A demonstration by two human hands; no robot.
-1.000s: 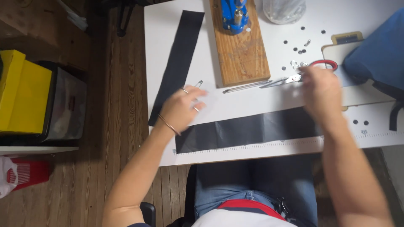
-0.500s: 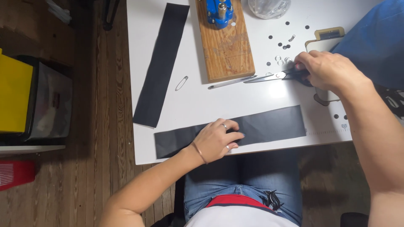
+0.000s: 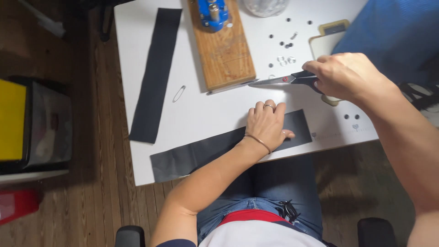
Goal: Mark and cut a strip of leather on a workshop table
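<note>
My left hand point(image 3: 267, 123) lies flat, fingers spread, on a long dark grey strip of fabric point(image 3: 192, 153) that runs along the near edge of the white table point(image 3: 210, 110). My right hand point(image 3: 345, 75) grips a pair of scissors point(image 3: 283, 80) by their dark handles, blades pointing left, just above the table and beyond the strip. A second black strip point(image 3: 155, 73) lies lengthwise on the table's left side, apart from both hands.
A wooden board point(image 3: 226, 50) with a blue tool point(image 3: 213, 11) sits at the back. A safety pin point(image 3: 179, 93), a pencil-like stick point(image 3: 228, 87) and several small metal eyelets point(image 3: 286, 45) lie around. Blue cloth point(image 3: 393, 32) covers the right corner. Bins point(image 3: 32, 123) stand on the left floor.
My left hand slid right along the grey strip and pressed down near its right end. My right hand lifted the scissors off the table.
</note>
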